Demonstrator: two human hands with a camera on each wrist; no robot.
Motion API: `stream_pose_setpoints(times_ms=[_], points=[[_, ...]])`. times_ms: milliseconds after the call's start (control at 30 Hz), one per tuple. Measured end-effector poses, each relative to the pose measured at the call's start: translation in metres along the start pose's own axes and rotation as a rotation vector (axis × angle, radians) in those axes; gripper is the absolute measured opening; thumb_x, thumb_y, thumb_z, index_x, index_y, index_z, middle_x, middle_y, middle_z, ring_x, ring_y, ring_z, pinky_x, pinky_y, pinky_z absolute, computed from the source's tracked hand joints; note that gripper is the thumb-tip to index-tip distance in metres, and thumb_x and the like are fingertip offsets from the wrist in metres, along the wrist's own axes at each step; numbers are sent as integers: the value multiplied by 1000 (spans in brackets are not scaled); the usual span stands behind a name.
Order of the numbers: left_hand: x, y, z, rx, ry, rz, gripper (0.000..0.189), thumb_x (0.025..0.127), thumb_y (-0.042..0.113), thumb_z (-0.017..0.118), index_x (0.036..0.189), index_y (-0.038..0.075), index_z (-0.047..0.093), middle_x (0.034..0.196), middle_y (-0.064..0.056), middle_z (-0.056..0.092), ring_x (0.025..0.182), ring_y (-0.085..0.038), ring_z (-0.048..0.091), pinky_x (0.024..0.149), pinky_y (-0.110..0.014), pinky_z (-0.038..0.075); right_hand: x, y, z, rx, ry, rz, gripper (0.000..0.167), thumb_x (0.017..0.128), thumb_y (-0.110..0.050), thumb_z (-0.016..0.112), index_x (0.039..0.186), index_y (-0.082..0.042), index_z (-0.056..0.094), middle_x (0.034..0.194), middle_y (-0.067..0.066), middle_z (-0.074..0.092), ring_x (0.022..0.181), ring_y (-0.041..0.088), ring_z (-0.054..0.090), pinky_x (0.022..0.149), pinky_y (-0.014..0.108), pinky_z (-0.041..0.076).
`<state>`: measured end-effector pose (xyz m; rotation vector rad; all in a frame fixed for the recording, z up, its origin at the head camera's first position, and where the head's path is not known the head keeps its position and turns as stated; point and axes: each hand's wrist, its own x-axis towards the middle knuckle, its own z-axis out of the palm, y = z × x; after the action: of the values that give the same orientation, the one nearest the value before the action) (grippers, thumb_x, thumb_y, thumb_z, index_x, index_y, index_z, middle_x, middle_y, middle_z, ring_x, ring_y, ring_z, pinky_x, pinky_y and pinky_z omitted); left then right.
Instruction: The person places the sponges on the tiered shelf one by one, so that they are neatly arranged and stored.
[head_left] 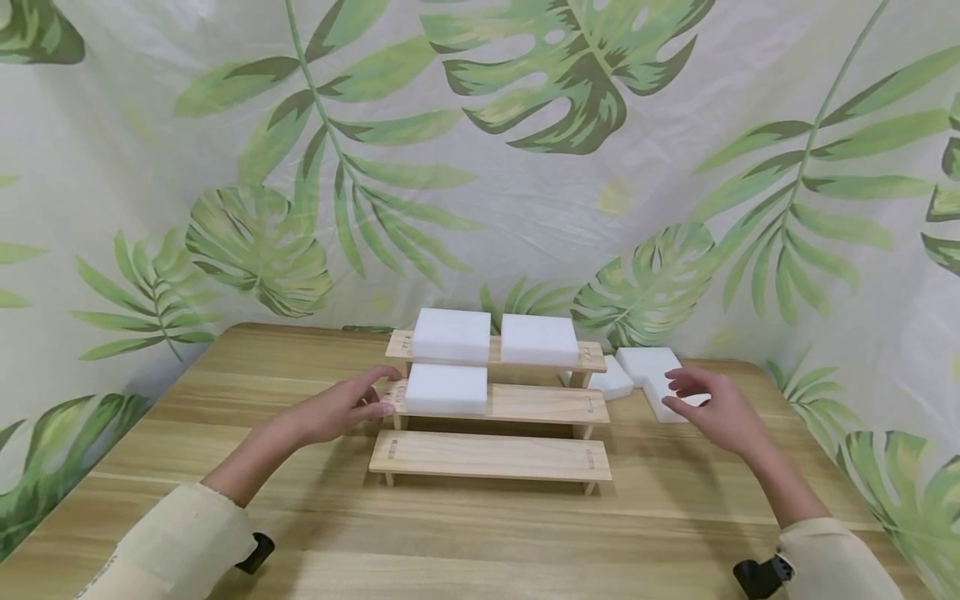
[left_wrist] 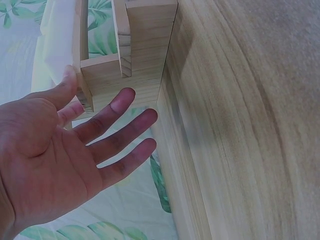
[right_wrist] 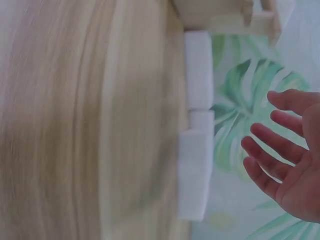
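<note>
A three-tier wooden stand carries two white foam blocks, a left block (head_left: 452, 335) and a right block (head_left: 539, 339), on its top tier (head_left: 592, 358). One more white block (head_left: 447, 388) lies on the left part of the middle tier (head_left: 543, 404); the bottom tier (head_left: 491, 455) is bare. At the middle tier's left end is my left hand (head_left: 341, 407), thumb and index fingertips right at the board's edge, the other fingers (left_wrist: 125, 135) stretched out. My right hand (head_left: 716, 410) hovers over the loose white blocks (head_left: 648, 364), fingers relaxed and apart, holding nothing.
Several loose white blocks (right_wrist: 199, 70) lie on the wooden table (head_left: 465, 542) right of the stand, partly hidden by it and by my right hand. A leaf-patterned cloth (head_left: 525, 208) hangs behind the table. Black wrist devices (head_left: 761, 577) sit at both sleeves.
</note>
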<state>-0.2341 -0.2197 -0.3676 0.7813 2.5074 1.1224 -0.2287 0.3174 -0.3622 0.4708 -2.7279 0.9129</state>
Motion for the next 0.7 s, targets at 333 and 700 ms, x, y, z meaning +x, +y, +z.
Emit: stream_pose_setpoints(times_ms=[333, 700], points=[[0, 1, 1, 5, 1, -5, 51, 109, 21, 56, 150, -2, 36, 97, -12, 67, 94, -32, 64, 77, -46, 51, 3, 34, -2, -140, -50, 91, 43, 92, -13, 76, 125, 12, 64, 127, 35, 63, 119, 58, 56, 97, 67, 44], [0, 0, 1, 14, 6, -8, 52, 109, 22, 56, 151, -2, 36, 98, -11, 68, 95, -32, 64, 77, -42, 50, 3, 47, 1, -216, -155, 144, 53, 88, -21, 82, 127, 10, 63, 129, 39, 59, 119, 60, 55, 96, 67, 44]])
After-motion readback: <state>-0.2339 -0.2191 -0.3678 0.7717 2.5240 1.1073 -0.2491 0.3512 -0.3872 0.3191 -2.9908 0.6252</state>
